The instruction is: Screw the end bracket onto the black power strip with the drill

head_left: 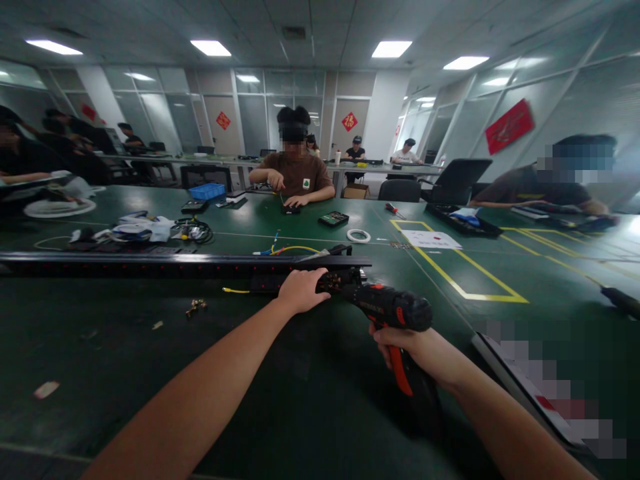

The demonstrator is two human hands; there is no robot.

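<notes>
At the black rail's (200, 267) right end, the left hand (300, 291) grips it; the drill (389, 307), clasped in the right hand (411, 345), points there.

Bright rectangular lights (391, 49) glow in the grey panelled ceiling (340, 30) above glass partitions (250, 107), a white column (389, 107) and beige doors (349, 148) bearing red diamonds (349, 121), while dark office chairs (460, 177) stand beyond a green table (125, 363) marked with yellow lines (495, 298).
</notes>
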